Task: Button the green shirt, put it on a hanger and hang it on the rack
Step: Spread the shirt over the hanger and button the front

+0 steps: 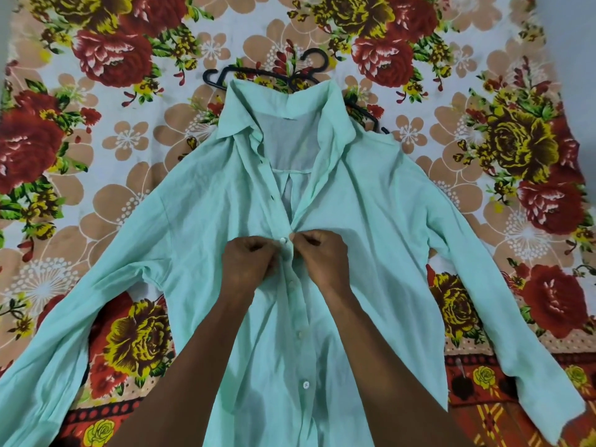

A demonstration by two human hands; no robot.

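Two hands meet mid-chest on the shirt, spread flat across the bedsheet, collar toward its far edge. Our left hand pinches the placket beside a white button; our right hand pinches the opposite edge. Lower buttons fastened, neck open. Pale green, creased. A black hanger lies partly under the collar.

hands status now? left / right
Left hand: closed, pinching the green shirt placket beside a button.
Right hand: closed, pinching the opposite placket edge.
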